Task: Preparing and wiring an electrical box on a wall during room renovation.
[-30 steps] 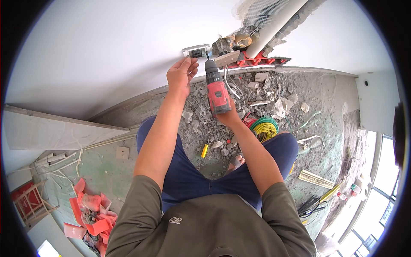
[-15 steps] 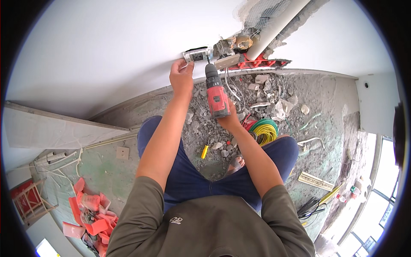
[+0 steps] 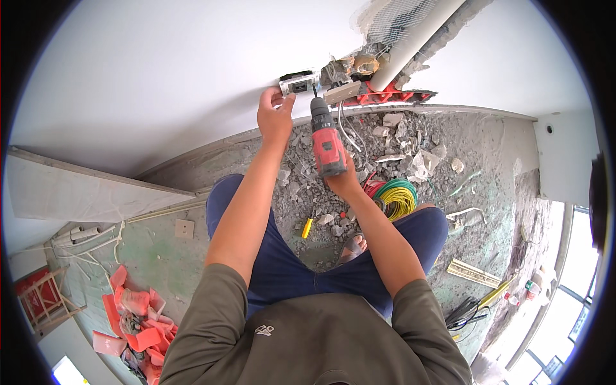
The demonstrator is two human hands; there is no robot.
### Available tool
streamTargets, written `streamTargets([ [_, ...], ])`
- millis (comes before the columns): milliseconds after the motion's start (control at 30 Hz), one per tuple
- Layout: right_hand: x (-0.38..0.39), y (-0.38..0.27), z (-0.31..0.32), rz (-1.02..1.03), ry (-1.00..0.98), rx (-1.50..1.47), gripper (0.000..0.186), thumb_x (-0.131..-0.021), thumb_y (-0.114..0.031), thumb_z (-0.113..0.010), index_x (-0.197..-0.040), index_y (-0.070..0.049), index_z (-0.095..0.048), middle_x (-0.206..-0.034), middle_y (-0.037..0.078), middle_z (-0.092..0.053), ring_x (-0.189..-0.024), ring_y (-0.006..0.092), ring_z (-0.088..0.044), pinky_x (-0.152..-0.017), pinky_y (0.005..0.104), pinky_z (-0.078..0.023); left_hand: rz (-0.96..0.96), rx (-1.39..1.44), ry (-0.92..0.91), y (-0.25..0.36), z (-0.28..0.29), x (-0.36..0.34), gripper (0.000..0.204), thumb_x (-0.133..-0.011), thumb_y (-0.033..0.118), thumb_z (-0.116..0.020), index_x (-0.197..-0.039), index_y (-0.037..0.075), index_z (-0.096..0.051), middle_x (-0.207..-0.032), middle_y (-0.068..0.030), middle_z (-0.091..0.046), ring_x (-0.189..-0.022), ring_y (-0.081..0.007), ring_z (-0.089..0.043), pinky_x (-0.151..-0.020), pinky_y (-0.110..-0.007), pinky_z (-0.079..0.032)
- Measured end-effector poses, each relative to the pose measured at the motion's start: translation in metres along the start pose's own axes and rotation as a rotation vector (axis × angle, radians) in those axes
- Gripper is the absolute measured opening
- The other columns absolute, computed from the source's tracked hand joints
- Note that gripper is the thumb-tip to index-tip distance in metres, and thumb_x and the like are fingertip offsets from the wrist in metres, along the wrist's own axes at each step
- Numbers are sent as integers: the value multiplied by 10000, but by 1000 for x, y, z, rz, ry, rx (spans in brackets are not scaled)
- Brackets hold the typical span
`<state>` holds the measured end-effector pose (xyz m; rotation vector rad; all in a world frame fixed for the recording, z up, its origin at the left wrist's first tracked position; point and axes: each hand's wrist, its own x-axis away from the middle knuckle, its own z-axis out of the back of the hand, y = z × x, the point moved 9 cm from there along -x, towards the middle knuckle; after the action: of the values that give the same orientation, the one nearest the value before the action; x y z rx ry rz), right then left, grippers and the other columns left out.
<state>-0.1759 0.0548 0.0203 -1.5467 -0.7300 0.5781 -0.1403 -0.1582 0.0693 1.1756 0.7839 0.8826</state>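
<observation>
My left hand point(image 3: 276, 117) grips the near edge of a small pale socket frame point(image 3: 299, 85) with a dark centre. The frame sits in front of a dark opening point(image 3: 292, 75) in the white wall, part of which shows past its upper edge. In my right hand point(image 3: 346, 179) is a red and black cordless drill point(image 3: 328, 149), its bit pointing at the right end of the frame. Whether the bit touches it, I cannot tell. Just right of the drill's chuck, a beige faceplate point(image 3: 342, 93) hangs by the wall with white and grey wires below it.
A white pipe point(image 3: 410, 48) runs down the broken wall to a red plastic piece point(image 3: 385, 96). Rubble point(image 3: 394, 131) covers the floor below. Coils of green and yellow wire point(image 3: 399, 200) lie by my right knee, and a yellow-handled tool point(image 3: 307, 228) lies between my legs.
The socket frame and my left hand have shifted slightly right, uncovering more of the dark opening. The drill has also moved a little right, its chuck slightly lower.
</observation>
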Motion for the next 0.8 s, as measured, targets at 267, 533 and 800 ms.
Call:
streamTargets([
  [267, 9, 16, -3, 49, 54, 305, 500, -820, -62, -744, -1270, -75, -528, -1093, 91, -698, -1014, 230, -683, -886, 341, -520, -76, -130, -67, -1, 3, -5, 350, -872, 295, -738, -1104, 48, -650, -1064, -97, -696, -1046, -243, -641, -859, -379, -505],
  [533, 41, 30, -9, -53, -53, 421, 551, -824, -92, -733, -1329, -56, -516, -1186, 122, -674, -1115, 248, -653, -958, 332, -496, -102, -264, -108, 12, -2, -2, 344, -936, 305, -677, -1118, 19, -617, -1060, -122, -714, -1029, -246, -681, -875, -367, -511],
  [800, 70, 50, -26, -181, -242, 367, 554, -829, -74, -714, -1344, -44, -512, -1209, 115, -663, -1126, 225, -638, -995, 331, -482, -315, -420, -237, 25, -6, -19, 353, -801, 270, -792, -995, 38, -610, -921, -138, -701, -868, -329, -672, -760, -434, -520],
])
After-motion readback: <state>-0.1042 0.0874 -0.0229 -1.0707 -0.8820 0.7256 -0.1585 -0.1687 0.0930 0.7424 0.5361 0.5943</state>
